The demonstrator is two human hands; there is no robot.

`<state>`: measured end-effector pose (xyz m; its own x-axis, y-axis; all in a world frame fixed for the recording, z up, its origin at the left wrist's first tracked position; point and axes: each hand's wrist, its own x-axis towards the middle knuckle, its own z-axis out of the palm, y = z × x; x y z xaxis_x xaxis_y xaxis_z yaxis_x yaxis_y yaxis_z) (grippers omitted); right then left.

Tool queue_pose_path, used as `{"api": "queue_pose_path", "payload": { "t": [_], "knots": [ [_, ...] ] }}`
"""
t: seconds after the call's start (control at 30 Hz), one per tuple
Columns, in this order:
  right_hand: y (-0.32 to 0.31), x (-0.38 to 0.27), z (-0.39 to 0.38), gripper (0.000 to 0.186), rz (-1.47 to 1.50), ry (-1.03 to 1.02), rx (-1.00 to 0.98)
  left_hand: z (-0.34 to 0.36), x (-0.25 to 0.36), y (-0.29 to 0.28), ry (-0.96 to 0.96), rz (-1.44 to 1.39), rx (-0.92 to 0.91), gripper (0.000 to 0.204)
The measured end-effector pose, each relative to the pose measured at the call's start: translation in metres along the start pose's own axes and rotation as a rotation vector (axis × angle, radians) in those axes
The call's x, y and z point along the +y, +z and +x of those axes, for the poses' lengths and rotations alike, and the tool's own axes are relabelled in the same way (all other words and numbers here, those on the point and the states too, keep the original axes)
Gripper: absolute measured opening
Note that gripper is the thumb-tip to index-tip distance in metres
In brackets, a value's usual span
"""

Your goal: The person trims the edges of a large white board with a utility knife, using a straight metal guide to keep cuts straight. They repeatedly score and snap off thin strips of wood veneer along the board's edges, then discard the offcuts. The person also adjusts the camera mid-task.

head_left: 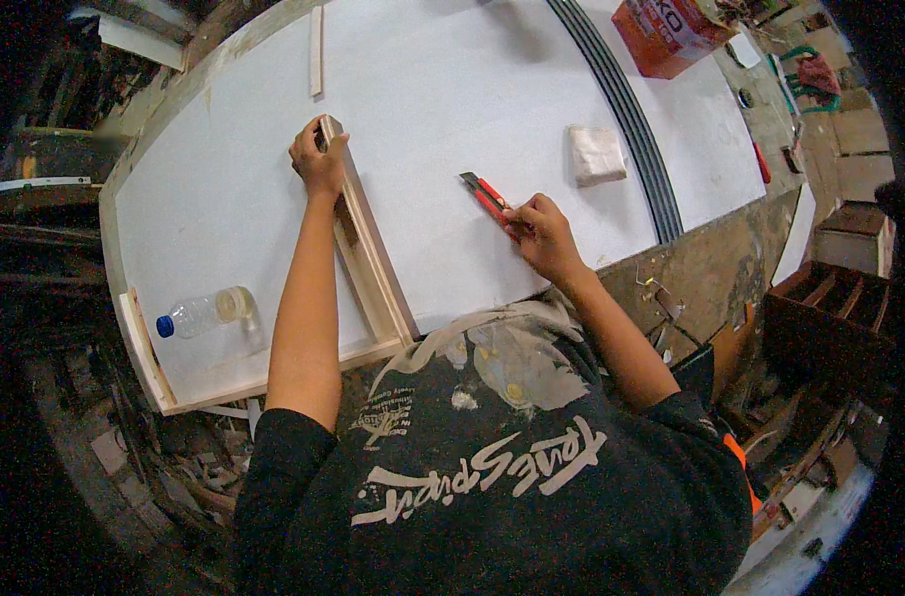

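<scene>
My left hand (pixel 320 161) is wrapped round the far end of a long, narrow wooden piece (pixel 381 260) with raised sides. This piece lies lengthwise on the white board (pixel 224 179), its near end by the board's front edge, close to my body. In my right hand (pixel 547 236) is a red and black utility knife (pixel 489 202), held above the board to the right of the wooden piece. The knife's tip points away and to the left, apart from the wood. A folded pale cloth (pixel 598 156) lies beyond my right hand.
A clear plastic bottle (pixel 196 316) with a blue cap lies at the left. A thin wooden strip (pixel 317 52) is at the far side, another strip (pixel 146 350) along the left edge. Dark ribbed strips (pixel 626 114) cross the right side, near a red tin (pixel 663 38).
</scene>
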<state>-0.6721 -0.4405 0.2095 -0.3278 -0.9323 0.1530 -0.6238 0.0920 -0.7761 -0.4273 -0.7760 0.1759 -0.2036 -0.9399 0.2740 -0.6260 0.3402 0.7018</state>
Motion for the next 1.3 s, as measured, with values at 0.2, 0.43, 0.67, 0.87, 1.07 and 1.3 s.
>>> {"api": "queue_pose_path", "payload": {
  "t": [0.2, 0.43, 0.67, 0.87, 1.07, 1.3],
  "knots": [
    [-0.011, 0.001, 0.002, 0.036, -0.025, -0.073, -0.088, -0.001, 0.0, 0.001, 0.01, -0.023, 0.0, 0.057],
    [-0.019, -0.014, 0.008, 0.035, -0.037, -0.029, -0.207, 0.0, -0.003, 0.001, 0.021, 0.013, -0.001, 0.058],
    [-0.006, -0.014, 0.007, 0.027, 0.072, -0.037, -0.203, -0.001, -0.002, 0.0, 0.054, -0.003, 0.003, 0.059],
    [-0.006, -0.002, 0.019, 0.024, 0.033, -0.027, -0.246, 0.003, -0.006, 0.001, 0.014, -0.046, -0.037, 0.056],
    [-0.012, -0.007, 0.035, 0.021, -0.21, -0.016, -0.366, 0.004, -0.012, 0.004, 0.042, 0.007, -0.019, 0.058],
    [-0.006, -0.026, 0.015, 0.034, -0.279, -0.065, -0.304, -0.001, -0.004, 0.004, 0.09, -0.002, 0.028, 0.06]
  ]
}}
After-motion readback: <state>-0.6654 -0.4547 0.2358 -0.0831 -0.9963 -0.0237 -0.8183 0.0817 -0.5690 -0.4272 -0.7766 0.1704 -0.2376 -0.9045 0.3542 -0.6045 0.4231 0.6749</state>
